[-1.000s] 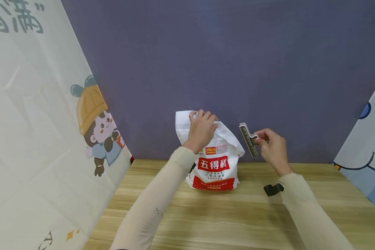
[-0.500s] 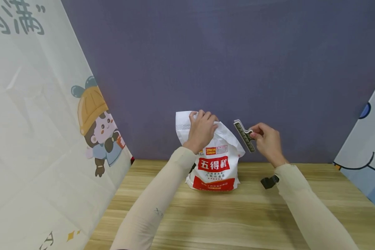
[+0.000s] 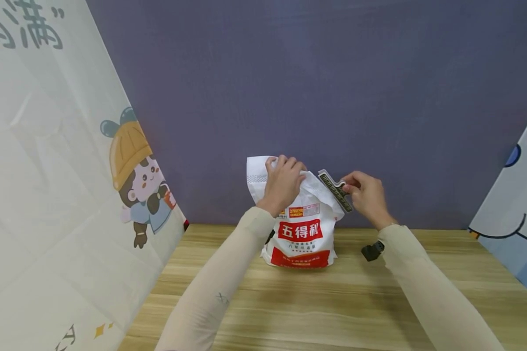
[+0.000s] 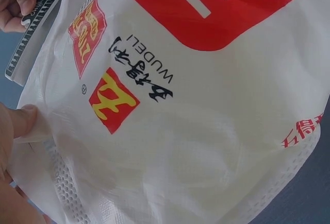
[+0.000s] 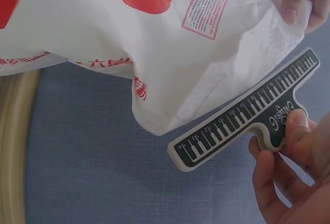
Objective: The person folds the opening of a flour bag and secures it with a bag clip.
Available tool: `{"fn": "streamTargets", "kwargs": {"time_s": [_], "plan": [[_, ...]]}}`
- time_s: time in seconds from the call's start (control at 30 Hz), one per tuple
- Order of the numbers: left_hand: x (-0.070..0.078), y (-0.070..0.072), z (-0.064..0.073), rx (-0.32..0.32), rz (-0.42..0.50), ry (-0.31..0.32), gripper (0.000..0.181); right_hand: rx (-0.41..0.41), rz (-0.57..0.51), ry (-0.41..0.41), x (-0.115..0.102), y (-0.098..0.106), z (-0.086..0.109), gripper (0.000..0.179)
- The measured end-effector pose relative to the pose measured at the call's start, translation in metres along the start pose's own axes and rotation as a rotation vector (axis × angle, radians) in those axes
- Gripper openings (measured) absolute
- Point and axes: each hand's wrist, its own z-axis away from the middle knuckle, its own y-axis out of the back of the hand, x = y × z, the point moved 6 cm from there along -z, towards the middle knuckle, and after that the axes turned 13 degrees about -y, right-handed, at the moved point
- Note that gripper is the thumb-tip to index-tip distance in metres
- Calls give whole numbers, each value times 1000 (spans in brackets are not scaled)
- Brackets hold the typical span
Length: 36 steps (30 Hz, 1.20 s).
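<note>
A white flour bag (image 3: 305,243) with red Chinese print stands on the wooden table, its top edge folded over and sloping down to the right. My left hand (image 3: 283,185) grips that top edge, thumb on the near face in the left wrist view. Between thumb and fingers my right hand (image 3: 369,197) pinches the handle of a long black-and-white clip (image 5: 247,108) printed with piano keys and the word Music. The clip lies along the bag's sloping right edge; in the right wrist view its long side is right beside the white plastic (image 5: 206,90).
The wood-grain table (image 3: 316,312) meets a dark blue-grey backdrop (image 3: 316,87) just behind the bag. A white printed panel (image 3: 61,185) rises on the left, another printed panel (image 3: 514,204) on the right. A small black device (image 3: 372,251) hangs at the right wrist.
My right hand has moved left with the clip, from a gap beside the bag up to its sloping edge. The left hand and the bag have stayed in place.
</note>
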Motion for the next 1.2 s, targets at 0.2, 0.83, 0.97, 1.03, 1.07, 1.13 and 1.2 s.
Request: {"fn": "streamTargets", "kwargs": {"time_s": [0.2,0.83,0.97,1.03,1.07,1.13,1.2], "plan": [[-1,0,0,8,-18,-9,20,-24,7,-4,-4,-6,-3,10],[1,2,-2,3,-74,-28,21,-59,32,-12,-6,-14,-8,11],[0,0,-1,-12,-73,-19,21,-69,29,-16,-8,-15,-6,11],[0,0,0,-11,-69,-18,21,-70,29,-17,-8,-16,-5,11],[0,-1,0,-10,-65,-18,21,-69,29,-19,-8,-16,-5,10],[1,-1,0,-6,-62,-18,21,-73,33,-23,-8,-17,-4,10],[0,-1,-1,-4,-64,-19,21,-78,33,-26,-9,-18,-5,11]]}}
